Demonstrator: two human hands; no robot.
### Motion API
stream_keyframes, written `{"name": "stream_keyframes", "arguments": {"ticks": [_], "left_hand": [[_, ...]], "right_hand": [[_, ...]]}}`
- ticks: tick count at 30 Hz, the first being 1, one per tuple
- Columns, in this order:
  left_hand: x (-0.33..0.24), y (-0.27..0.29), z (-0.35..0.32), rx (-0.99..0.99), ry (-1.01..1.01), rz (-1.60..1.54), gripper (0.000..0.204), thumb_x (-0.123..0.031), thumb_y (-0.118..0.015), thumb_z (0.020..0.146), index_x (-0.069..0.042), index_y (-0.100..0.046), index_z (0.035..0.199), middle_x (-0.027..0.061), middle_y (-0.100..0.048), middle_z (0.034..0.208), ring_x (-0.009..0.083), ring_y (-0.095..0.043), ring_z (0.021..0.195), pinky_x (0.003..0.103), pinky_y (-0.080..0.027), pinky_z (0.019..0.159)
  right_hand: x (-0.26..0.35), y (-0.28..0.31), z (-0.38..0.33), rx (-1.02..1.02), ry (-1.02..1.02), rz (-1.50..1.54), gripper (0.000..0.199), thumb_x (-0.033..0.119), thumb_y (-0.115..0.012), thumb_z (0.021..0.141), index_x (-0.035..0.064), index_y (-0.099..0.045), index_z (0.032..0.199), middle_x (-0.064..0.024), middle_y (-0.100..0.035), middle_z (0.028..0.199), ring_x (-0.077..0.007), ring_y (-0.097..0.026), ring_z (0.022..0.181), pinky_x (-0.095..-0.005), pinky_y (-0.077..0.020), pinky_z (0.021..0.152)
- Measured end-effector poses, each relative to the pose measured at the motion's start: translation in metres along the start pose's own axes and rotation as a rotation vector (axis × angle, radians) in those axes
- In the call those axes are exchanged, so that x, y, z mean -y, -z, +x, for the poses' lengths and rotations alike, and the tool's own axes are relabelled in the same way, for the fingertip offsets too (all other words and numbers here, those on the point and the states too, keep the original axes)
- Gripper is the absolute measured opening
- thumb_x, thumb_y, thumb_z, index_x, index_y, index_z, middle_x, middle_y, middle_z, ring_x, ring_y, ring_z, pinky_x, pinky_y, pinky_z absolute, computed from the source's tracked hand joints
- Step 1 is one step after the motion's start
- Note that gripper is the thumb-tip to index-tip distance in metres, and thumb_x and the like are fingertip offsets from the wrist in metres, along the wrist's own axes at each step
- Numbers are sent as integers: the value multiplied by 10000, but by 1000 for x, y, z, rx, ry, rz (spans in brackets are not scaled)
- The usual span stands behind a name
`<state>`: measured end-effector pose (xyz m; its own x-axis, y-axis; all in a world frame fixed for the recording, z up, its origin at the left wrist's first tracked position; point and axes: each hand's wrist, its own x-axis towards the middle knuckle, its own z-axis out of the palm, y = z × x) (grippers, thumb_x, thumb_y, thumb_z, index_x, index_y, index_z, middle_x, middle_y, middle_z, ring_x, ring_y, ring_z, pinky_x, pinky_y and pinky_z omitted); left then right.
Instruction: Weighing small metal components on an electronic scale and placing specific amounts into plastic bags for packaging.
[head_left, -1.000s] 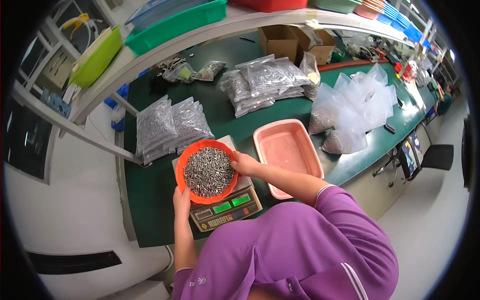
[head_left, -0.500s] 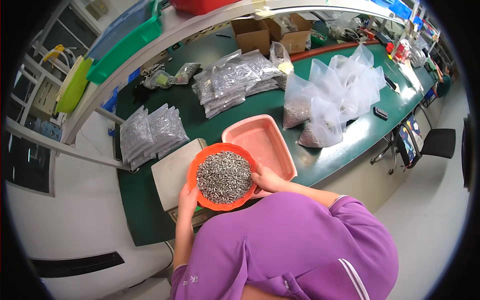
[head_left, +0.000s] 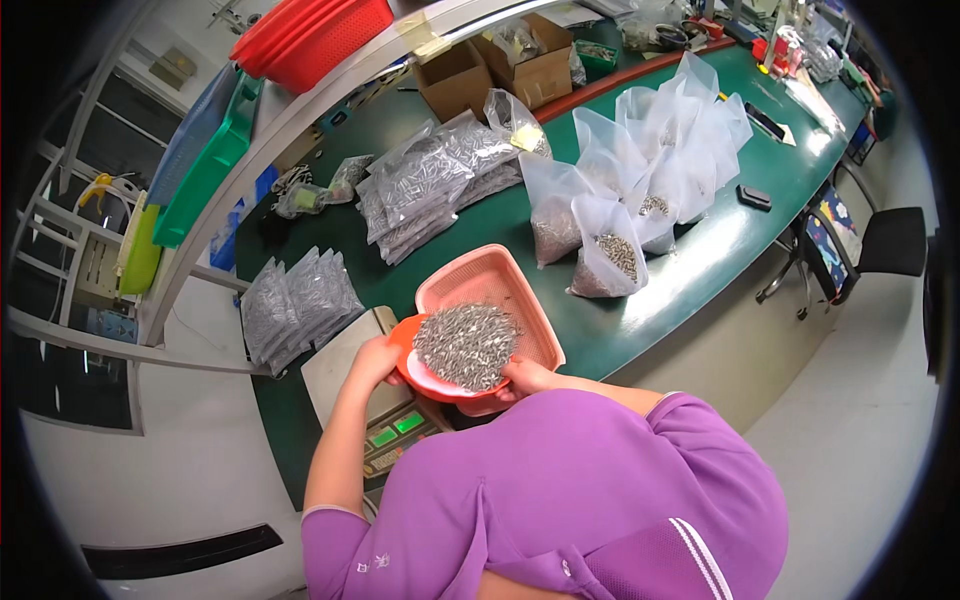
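Both my hands are closed on the rim of an orange scalloped bowl (head_left: 404, 338). My left hand (head_left: 374, 362) grips its left side, and my right hand (head_left: 526, 378) holds the lower right. The bowl is tilted to the right, over the pink plastic basket (head_left: 542, 325). A mass of small silvery metal pieces (head_left: 466, 346) spreads toward the basket, leaving some of the bowl's inner left side bare. Whether pieces have reached the basket floor I cannot tell. Left of the bowl is a scale with a pale platform (head_left: 338, 366) and a lit green display (head_left: 396, 430).
Sealed bags of metal pieces (head_left: 300, 305) lie at the left, with a larger stack (head_left: 430, 180) behind. Open translucent bags (head_left: 610, 255), partly filled, stand to the right. Cardboard boxes (head_left: 535, 65) are at the back. A shelf frame with red baskets (head_left: 310, 45) overhangs the left side.
The bowl has gone from nearly level to tilted rightward, its metal pieces sliding toward the basket. My left hand has risen, and the scale's display has come into sight.
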<state>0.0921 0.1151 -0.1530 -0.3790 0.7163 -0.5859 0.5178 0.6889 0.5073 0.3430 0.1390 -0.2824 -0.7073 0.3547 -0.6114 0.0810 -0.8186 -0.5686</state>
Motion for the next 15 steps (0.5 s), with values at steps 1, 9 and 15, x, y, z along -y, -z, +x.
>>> {"name": "stream_keyframes", "arguments": {"ticks": [1,9,15], "left_hand": [[-10,2,3,12,23,39,238,-113,-430,756,57,-595,783,151,-602,598,218,-581,430,315,-482,391],[-103,17,3,187,110,371,366,-226,-385,844,97,-508,966,167,-626,754,220,-627,519,310,-520,469],[-168,1,-28,21,-98,726,779,-657,-378,792,63,-541,1043,234,-579,1046,338,-558,997,387,-436,855]], "right_hand": [[-3,1,2,43,-76,81,208,127,-405,859,12,-518,991,-80,-600,721,-143,-579,545,-244,-519,505],[1,2,3,54,-212,235,186,165,-443,858,19,-543,916,-43,-570,642,-114,-527,480,-198,-449,439],[7,0,-1,152,-261,487,200,203,-458,863,24,-547,872,-5,-523,604,-81,-444,430,-174,-389,392]]}}
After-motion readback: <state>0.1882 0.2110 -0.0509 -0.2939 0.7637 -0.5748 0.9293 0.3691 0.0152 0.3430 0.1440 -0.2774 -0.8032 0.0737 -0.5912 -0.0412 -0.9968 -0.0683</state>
